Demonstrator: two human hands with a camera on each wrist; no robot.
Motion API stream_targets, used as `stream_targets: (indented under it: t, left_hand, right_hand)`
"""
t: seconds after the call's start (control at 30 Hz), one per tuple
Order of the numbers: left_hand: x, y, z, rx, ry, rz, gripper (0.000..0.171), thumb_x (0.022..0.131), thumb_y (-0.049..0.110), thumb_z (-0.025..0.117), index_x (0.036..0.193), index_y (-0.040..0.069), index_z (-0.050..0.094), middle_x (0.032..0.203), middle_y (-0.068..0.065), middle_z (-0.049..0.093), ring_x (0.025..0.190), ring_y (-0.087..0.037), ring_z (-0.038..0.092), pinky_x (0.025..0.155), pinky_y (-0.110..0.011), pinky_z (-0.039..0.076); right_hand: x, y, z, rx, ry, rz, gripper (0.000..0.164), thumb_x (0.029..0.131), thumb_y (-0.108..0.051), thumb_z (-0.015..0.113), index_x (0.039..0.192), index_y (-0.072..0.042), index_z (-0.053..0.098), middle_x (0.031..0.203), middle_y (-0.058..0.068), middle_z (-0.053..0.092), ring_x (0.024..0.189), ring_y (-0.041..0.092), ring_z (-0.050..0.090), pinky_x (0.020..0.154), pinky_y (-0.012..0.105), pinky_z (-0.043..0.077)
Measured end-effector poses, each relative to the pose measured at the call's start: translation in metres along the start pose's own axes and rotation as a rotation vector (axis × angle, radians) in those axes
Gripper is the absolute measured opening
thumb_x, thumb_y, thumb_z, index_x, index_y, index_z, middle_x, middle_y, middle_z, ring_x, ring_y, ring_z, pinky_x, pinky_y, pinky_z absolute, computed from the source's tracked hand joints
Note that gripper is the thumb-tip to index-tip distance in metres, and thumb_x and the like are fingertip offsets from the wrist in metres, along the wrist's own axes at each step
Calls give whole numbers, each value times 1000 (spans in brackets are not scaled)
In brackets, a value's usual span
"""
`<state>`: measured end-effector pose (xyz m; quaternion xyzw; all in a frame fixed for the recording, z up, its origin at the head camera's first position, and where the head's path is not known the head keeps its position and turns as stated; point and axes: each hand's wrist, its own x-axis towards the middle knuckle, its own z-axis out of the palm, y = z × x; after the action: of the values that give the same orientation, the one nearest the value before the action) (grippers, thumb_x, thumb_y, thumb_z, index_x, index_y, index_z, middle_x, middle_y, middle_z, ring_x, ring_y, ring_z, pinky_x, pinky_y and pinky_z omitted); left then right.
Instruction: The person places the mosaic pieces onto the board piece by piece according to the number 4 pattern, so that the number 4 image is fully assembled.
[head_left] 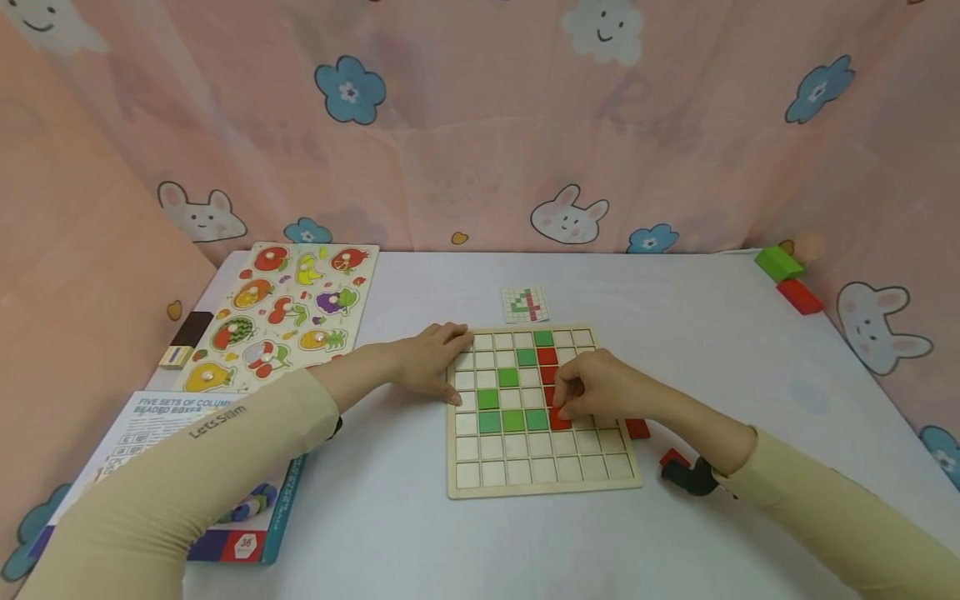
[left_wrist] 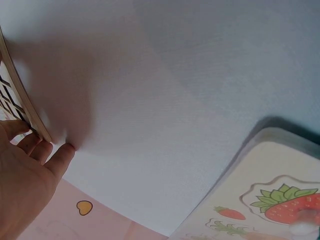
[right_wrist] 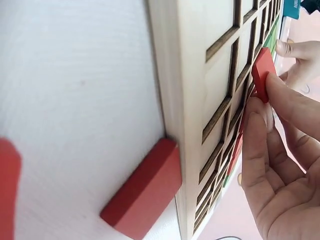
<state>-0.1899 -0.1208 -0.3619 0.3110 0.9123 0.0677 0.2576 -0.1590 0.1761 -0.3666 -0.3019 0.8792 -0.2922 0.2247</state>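
Note:
A wooden grid board (head_left: 545, 492) lies flat on the white table with green tiles (head_left: 513, 421) and red tiles (head_left: 547, 357) in some of its square cells. My right hand (head_left: 603, 385) pinches a red square tile (right_wrist: 263, 76) between thumb and fingertips, at the lower end of the red column; the right wrist view shows that tile tilted. At the board's upper left, my left hand (head_left: 429, 363) rests along the frame, its fingers touching the edge. Above the board is a small pattern card (head_left: 525, 305) with a green and red design.
Loose red tiles lie right of the board, one red tile (right_wrist: 145, 192) against its frame. Green blocks (head_left: 779, 263) and a red block (head_left: 799, 297) sit at the far right. A fruit puzzle board (head_left: 300, 287), a boxed set (head_left: 273, 525) and a black-and-wood eraser (head_left: 191, 329) occupy the left.

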Motion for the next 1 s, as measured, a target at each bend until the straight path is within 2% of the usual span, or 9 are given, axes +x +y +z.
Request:
stream_targets:
  t: [0.4,0.53,0.73,0.87,1.0]
  left_hand:
    - [1,0,1,-2,-2,7,103,88,51,69,159,5,10,166,-17,11,153,-34,17,124,-48,25]
    - [0,0,0,-7,2,10,104,87,51,69,159,4,11,166,-17,11,153,-35,16,124,-48,25]
    - [0,2,0,0,1,10,103,87,51,69,159,5,11,166,-18,12,153,-35,16,124,-49,24]
    - [0,2,-1,-3,-9,-3,104,87,51,69,159,6,10,166,-16,10,154,-34,14,125,-47,23]
    - [0,1,0,-5,-4,-6,104,87,50,70,159,6,10,166,-17,11,154,-35,15,125,-49,24]
  right_hand:
    - [1,2,2,-26,11,-15,15,78,-6,80,74,-17,72,75,-8,69,69,7,57,63,20,51]
    - [-3,5,-1,-32,5,14,14,80,-8,80,76,-18,71,74,-7,66,71,10,56,63,20,50]
    - [-20,25,-21,-31,-18,71,10,81,-15,80,82,-18,70,76,-5,64,73,13,56,64,22,51]
    - [-35,42,-36,-48,-68,100,13,80,-19,81,86,-19,70,78,-5,65,74,12,58,66,22,52]
    - [-48,54,-43,-50,-117,124,17,78,-24,83,88,-21,69,84,-6,67,76,12,58,68,22,51]
